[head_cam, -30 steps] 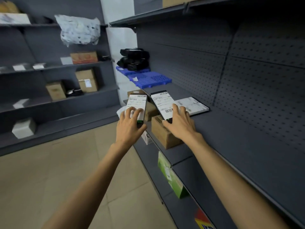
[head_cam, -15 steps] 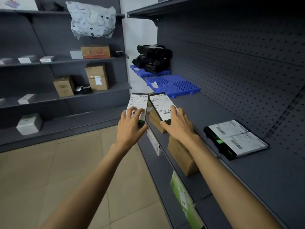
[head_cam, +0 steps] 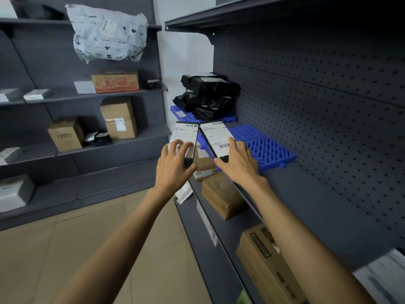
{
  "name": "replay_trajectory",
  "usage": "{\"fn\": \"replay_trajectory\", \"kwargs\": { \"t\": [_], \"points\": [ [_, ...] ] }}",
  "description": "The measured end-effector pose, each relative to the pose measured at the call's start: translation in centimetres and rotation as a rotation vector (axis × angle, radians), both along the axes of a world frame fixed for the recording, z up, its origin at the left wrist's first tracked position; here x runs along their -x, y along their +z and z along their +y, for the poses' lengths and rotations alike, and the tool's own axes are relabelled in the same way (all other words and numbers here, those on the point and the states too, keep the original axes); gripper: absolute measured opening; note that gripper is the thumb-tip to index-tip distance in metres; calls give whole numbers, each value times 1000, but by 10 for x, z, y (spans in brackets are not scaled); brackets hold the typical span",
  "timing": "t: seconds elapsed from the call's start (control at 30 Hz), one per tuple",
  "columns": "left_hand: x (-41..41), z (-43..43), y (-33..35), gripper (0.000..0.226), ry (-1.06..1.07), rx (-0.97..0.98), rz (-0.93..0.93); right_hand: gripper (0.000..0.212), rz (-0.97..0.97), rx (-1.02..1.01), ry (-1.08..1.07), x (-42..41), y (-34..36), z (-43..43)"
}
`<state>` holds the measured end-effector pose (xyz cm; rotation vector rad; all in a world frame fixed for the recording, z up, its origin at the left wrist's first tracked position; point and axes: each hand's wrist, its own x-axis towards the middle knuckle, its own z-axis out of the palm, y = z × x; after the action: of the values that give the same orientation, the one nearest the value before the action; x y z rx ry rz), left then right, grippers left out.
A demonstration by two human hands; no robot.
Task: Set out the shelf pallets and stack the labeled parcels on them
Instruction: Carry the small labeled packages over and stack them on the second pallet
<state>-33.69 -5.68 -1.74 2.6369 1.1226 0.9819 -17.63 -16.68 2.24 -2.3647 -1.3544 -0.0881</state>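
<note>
**Two parcels carried to the empty pallet**

Grey pegboard shelving (head_cam: 328,128) fills the room; on the middle shelf (head_cam: 328,205) lie two blue pallets. Far pallet (head_cam: 177,110) carries black bags (head_cam: 208,97); near pallet (head_cam: 263,148) is bare. Left hand (head_cam: 173,167) has its grip clamped on one labeled parcel (head_cam: 185,137), right hand (head_cam: 238,165) clamped on another parcel (head_cam: 215,137), both held in the air just short of the near pallet. Best: lay them flat, labels up, side by side, edges square, well inside the rim.
</note>
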Motion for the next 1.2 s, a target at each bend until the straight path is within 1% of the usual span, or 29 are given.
{"fn": "replay_trajectory", "kwargs": {
  "t": [0.17,0.3,0.43,0.57,0.7,0.93,1.2],
  "points": [
    [-44,80,-3,52,-132,-25,3,78,7,5,-99,-34,-6,60],
    [-88,139,0,54,-284,-21,32,79,35,-2,-270,-57,-7,97],
    [-128,177,3,57,-437,-23,54,76,39,6,-424,-70,-6,114],
    [-175,193,-2,56,-592,-33,81,76,47,6,-579,-88,-14,114],
    [-217,198,-11,58,-699,6,145,76,61,42,-685,-109,-30,109],
    [-264,213,-22,60,-843,18,270,78,150,36,-781,-133,-49,111],
    [-283,228,-28,60,-981,73,360,79,199,109,-883,-121,-67,118]
  ]
}}
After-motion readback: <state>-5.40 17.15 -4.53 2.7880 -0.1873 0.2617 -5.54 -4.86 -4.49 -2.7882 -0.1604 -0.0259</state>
